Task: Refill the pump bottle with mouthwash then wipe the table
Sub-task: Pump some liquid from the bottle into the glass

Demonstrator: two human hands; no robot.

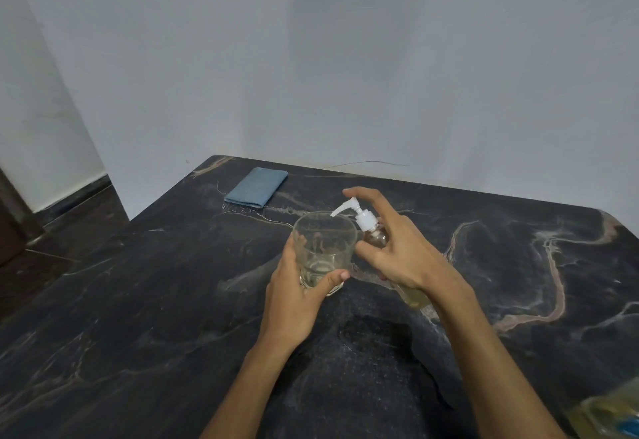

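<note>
I hold the pump bottle (375,231) tilted, nozzle over the glass tumbler's (323,248) rim, likely to pump into it. My right hand (397,248) wraps the bottle, forefinger raised above the pump head. My left hand (297,286) grips the tumbler on the marble table (138,300). Folded blue cloth (256,187) lies well apart, untouched.

Landmark: glass (324,248), standing upright on the desk (138,300), near its middle. Pump bottle (375,231) just right of the glass, tilted, spout reaching over the glass rim. Left hand (297,297) on the near-left side of the glass, thumb across its front. Right hand (397,248) right of the glass, round the bottle. Folded cloth (256,186) behind and left of the glass, well apart, at the desk's far edge. Another container (608,414) far right and nearer than the glass, at the picture's corner.
</note>
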